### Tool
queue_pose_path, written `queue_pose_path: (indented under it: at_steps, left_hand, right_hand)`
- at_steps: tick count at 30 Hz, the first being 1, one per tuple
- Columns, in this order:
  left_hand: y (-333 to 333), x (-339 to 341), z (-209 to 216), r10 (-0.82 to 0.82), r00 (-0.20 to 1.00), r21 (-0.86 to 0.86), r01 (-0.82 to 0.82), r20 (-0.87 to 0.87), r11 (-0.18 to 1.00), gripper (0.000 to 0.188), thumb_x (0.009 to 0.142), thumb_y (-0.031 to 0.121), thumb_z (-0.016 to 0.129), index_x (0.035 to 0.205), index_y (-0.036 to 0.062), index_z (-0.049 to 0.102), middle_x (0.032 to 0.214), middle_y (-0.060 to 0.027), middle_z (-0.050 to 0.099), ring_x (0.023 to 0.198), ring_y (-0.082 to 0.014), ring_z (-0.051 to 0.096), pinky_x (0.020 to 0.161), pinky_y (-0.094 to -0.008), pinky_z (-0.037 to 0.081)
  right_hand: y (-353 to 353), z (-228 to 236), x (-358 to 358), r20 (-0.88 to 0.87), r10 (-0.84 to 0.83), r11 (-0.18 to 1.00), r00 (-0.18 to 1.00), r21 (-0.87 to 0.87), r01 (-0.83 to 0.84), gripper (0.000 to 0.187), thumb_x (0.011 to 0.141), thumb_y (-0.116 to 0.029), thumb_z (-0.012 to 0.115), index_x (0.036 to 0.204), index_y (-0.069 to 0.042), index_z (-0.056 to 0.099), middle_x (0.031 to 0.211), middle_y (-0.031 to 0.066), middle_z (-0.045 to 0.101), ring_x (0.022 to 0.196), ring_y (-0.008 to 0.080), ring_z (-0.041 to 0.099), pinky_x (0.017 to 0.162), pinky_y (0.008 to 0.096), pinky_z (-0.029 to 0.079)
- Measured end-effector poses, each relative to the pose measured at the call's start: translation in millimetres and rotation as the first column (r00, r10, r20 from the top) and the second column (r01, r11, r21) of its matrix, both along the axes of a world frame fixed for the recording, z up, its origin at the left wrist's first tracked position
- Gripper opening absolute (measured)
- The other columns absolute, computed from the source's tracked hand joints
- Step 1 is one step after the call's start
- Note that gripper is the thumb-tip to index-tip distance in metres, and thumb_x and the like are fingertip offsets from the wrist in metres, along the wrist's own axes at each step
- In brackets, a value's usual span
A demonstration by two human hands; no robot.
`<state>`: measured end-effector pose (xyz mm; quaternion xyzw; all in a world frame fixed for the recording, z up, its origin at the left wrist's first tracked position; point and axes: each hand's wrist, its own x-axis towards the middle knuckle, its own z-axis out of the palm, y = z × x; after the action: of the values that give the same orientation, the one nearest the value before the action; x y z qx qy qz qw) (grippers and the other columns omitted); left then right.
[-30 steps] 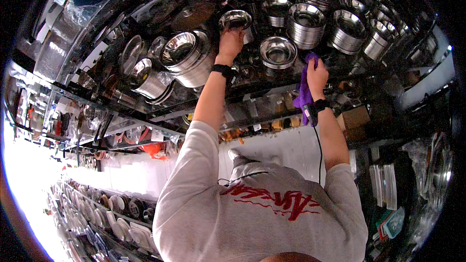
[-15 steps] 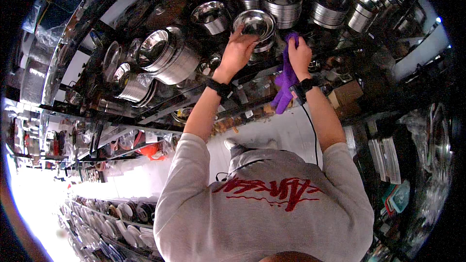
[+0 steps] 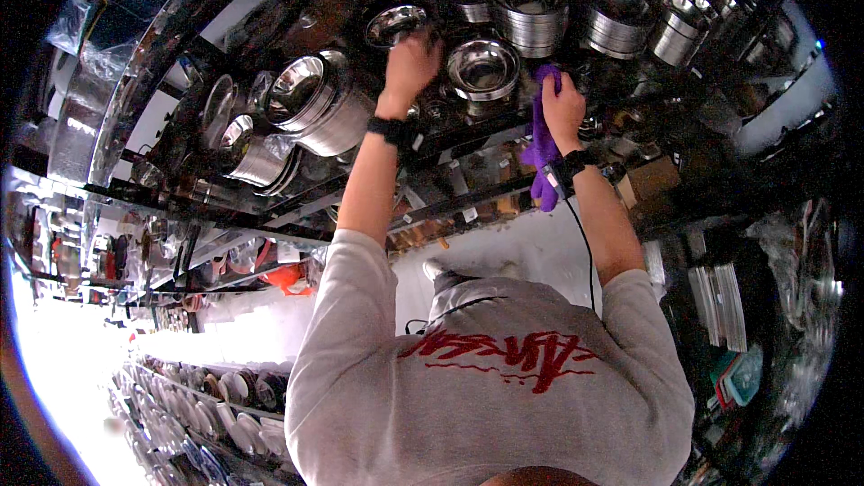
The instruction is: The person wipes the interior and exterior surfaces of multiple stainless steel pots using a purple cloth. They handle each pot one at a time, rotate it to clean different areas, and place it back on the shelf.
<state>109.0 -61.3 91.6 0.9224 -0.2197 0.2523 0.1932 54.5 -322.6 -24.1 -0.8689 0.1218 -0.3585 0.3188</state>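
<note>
My left hand (image 3: pixel 414 63), smeared by motion, is at the near rim of a shiny steel bowl (image 3: pixel 392 23) on the shelf. Its fingers are hidden or blurred, so whether they grip the rim does not show. To the right of that hand stands a small stack of steel bowls (image 3: pixel 483 69), with nothing touching it. My right hand (image 3: pixel 564 108) is closed around a bunched purple cloth (image 3: pixel 541 139), which hangs down past the wrist over the shelf's front edge.
Taller stacks of steel bowls (image 3: pixel 531 18) line the back, with another stack (image 3: pixel 617 18) farther right. Wide steel bowls (image 3: pixel 315 103) lean at the left. A black cable (image 3: pixel 583 238) runs from my right wrist. Lower left, a rack holds rows of plates (image 3: pixel 238 427).
My left hand has moved left and away from me, off the small bowl stack to the bowl beyond it. My right hand keeps the purple cloth, shifting only slightly.
</note>
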Motion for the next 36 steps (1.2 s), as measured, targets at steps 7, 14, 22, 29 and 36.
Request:
queue_pose_path:
  at_steps: [7,14,22,29,36]
  left_hand:
    - [38,53,-14,0.273,0.961,0.157,-0.261,-0.055,0.952,0.033,0.089,0.028,0.057,0.088,-0.0035,0.065,0.078,-0.0229,0.064,0.068,-0.0409,0.063,0.06,-0.0465,0.053]
    - [25,36,-5,0.247,0.969,0.158,-0.247,0.019,0.956,0.028,0.087,0.026,0.059,0.082,-0.0011,0.065,0.08,-0.0234,0.063,0.075,-0.0391,0.063,0.064,-0.0461,0.053]
    - [32,-13,9,0.048,0.944,-0.095,-0.018,0.327,0.995,0.014,0.087,0.016,0.058,0.094,0.0059,0.064,0.089,-0.0162,0.061,0.079,-0.0358,0.06,0.066,-0.0442,0.051]
    - [11,-104,-10,-0.288,0.921,-0.005,0.299,0.263,0.954,0.029,0.076,0.0,0.062,0.104,0.0037,0.062,0.104,-0.0145,0.062,0.091,-0.031,0.061,0.077,-0.0378,0.053]
    - [30,-134,-21,-0.257,0.95,0.134,0.236,0.176,0.963,0.03,0.078,0.004,0.062,0.107,0.0055,0.06,0.11,-0.0104,0.06,0.095,-0.0277,0.06,0.079,-0.0354,0.053]
  right_hand:
    - [3,10,-2,0.034,0.059,0.997,0.998,0.048,-0.06,0.037,0.086,-0.037,0.056,0.095,-0.002,0.063,0.075,0.0251,0.063,0.068,0.0423,0.062,0.062,0.0505,0.049]
    - [-1,-2,0,0.05,0.031,0.998,0.998,0.049,-0.034,0.039,0.086,-0.037,0.056,0.098,-0.001,0.064,0.075,0.0255,0.063,0.069,0.0428,0.062,0.062,0.0502,0.049]
    - [5,14,-8,0.027,0.119,0.979,0.993,0.164,-0.122,0.038,0.088,-0.035,0.056,0.101,0.0,0.063,0.088,0.0242,0.065,0.081,0.0395,0.064,0.071,0.0458,0.05]
    - [23,-2,-1,0.061,0.498,0.703,0.865,0.556,-0.444,0.029,0.091,-0.025,0.05,0.094,0.002,0.061,0.081,0.0123,0.065,0.073,0.0208,0.058,0.071,0.0368,0.046]
    - [94,29,-31,0.157,0.541,0.625,0.826,0.583,-0.52,0.03,0.086,-0.027,0.058,0.093,0.002,0.062,0.08,0.0148,0.066,0.074,0.0273,0.063,0.069,0.0388,0.047]
